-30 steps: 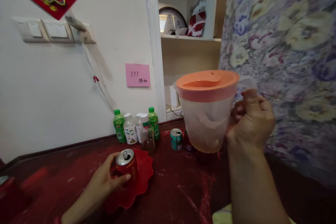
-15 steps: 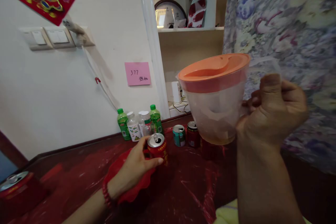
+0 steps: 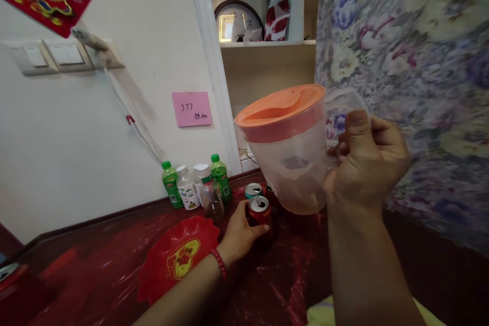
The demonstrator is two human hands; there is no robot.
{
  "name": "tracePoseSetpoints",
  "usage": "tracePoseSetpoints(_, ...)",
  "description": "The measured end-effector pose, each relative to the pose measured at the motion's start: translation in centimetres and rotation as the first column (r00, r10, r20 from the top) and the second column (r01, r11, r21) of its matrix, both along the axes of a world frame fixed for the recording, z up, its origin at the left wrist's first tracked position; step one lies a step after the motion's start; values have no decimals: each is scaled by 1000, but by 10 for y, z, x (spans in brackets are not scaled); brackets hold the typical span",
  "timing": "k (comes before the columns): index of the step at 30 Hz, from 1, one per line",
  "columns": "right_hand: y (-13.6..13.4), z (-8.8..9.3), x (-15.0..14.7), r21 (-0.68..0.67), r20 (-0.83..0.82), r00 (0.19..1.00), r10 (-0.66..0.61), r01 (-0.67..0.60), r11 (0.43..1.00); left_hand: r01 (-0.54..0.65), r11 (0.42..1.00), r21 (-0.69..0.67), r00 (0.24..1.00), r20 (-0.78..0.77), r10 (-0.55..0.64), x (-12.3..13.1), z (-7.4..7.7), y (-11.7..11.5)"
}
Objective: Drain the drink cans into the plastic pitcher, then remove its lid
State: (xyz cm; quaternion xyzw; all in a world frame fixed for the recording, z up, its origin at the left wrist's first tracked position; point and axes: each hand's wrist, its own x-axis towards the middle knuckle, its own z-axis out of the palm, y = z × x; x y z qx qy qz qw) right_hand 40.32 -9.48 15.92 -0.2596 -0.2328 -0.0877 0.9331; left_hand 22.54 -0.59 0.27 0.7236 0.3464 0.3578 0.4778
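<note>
Fingers of the right hand [image 3: 367,163] wrap tight round the handle of a frosted plastic pitcher [image 3: 294,163] with an orange lid, held aloft at right, seemingly near empty and so probably light. The left hand [image 3: 240,234] grips an opened red can [image 3: 260,210] standing on the counter [image 3: 114,249], thin-walled and likely dentable, right of an empty red dish [image 3: 175,257].

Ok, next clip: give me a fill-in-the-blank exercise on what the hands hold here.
The right hand holds the translucent plastic pitcher by its ____.
The pitcher's flat plastic lid is ____ in colour.
The left hand grips a metal drink can coloured ____.
The red scalloped plastic dish lies ____ of that can in the picture.
Missing words: handle; orange; red; left.
</note>
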Motion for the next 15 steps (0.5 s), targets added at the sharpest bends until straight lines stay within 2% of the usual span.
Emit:
tracePoseSetpoints(5,2,0,-17,-44,-37,992,123,-125,991,13,999,33,1000,-3,-13,7,-5,-6)
tracePoseSetpoints(9,3,0,-31,-83,-71,959,275,-280,956,65,996,55,998,12,-66,-2,-2,-13)
tracePoseSetpoints(12,3,-3,-38,-110,-98,928,359,-368,923,32,997,76,999,-8,-32,-24,3,-23)
tracePoseSetpoints(15,5,-10,-44,-121,-131,906,403,-418,900,-33,994,104,995,-93,43,-60,12,-34)
